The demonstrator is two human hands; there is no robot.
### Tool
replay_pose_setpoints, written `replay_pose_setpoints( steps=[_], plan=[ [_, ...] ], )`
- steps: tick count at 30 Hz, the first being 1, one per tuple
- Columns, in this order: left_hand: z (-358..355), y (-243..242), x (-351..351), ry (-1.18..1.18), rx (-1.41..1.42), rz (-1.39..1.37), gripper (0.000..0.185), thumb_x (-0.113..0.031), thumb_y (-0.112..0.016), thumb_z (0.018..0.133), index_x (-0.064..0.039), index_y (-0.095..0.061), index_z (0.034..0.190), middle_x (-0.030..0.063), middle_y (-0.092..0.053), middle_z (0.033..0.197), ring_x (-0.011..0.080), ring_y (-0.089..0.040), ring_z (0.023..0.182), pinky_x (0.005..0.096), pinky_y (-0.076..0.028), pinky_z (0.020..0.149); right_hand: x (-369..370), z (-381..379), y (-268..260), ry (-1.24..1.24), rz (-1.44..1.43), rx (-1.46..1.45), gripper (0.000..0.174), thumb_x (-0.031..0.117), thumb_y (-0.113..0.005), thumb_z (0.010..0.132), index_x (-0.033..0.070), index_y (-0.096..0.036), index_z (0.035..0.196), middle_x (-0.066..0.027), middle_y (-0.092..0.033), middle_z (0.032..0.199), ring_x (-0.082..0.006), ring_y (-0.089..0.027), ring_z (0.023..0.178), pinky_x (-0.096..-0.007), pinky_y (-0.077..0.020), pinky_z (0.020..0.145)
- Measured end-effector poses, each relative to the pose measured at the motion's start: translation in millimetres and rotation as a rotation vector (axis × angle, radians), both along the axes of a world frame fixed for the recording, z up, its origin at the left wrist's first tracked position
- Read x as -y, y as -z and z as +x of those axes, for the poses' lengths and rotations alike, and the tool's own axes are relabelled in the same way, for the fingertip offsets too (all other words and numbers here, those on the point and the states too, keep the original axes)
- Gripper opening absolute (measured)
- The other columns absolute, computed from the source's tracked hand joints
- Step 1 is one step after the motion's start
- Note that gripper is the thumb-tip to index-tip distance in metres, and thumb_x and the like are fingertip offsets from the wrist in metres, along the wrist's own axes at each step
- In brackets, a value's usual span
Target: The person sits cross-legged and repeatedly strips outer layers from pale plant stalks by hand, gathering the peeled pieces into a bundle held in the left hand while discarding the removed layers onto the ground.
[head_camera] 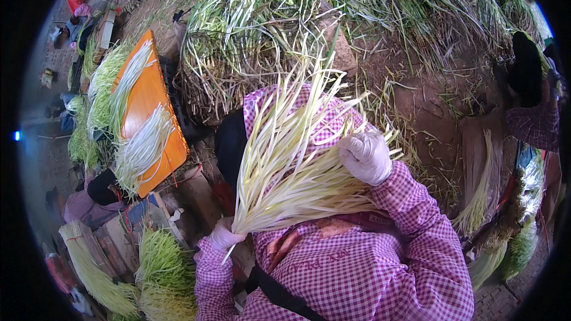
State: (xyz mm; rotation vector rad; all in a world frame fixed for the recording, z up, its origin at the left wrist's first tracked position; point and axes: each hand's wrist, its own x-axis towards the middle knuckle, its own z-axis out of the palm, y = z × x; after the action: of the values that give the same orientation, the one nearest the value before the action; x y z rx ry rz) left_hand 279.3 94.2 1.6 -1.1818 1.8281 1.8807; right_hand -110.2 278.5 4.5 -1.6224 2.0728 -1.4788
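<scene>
A fanned bundle of blanched garlic chives point(294, 174), pale yellow to white, spreads over my lap and checked apron. My left hand point(225, 234), in a thin whitish glove, is closed around the bundle's narrow end, where a white stalk pokes out below the fist. At the fan's right side my right hand point(366, 156), gloved too, is closed on some leaves, whose tips stick out past the knuckles. My fingers hide the gripped parts. The loose leaf ends spread upward, away from my left hand.
An orange board point(138, 116) at the left carries whitish chive bundles point(147, 147). A heap of untrimmed green chives point(250, 31) lies ahead on earthy ground. Bright green bundles point(163, 267) stand at lower left. Co-workers sit at left point(96, 200) and right point(533, 125).
</scene>
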Motion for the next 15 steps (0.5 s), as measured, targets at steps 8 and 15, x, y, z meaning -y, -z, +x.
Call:
replay_pose_setpoints(
  steps=[8,15],
  plan=[
    [1,0,1,-0.034,-0.017,0.093,0.037,-0.006,-0.069,0.07,-0.002,-0.064,0.107,0.0015,-0.066,0.101,0.0087,-0.058,0.092,0.0252,-0.043,0.086,-37,-74,-4,0.52,-0.295,0.904,0.013,0.003,-0.053,0.083,0.006,-0.065,0.081,-0.0021,-0.058,0.063,-0.0063,-0.046,0.044,-0.02,-0.0367,0.039],
    [-3,-9,4,0.015,0.024,0.125,0.041,-0.005,-0.068,0.07,-0.002,-0.063,0.11,0.0012,-0.065,0.101,0.0092,-0.057,0.093,0.0252,-0.042,0.087,-22,-117,-2,0.602,0.174,0.299,0.02,0.012,-0.056,0.088,0.004,-0.063,0.106,-0.0061,-0.064,0.097,-0.0183,-0.061,0.089,-0.0279,-0.048,0.08]
  ],
)
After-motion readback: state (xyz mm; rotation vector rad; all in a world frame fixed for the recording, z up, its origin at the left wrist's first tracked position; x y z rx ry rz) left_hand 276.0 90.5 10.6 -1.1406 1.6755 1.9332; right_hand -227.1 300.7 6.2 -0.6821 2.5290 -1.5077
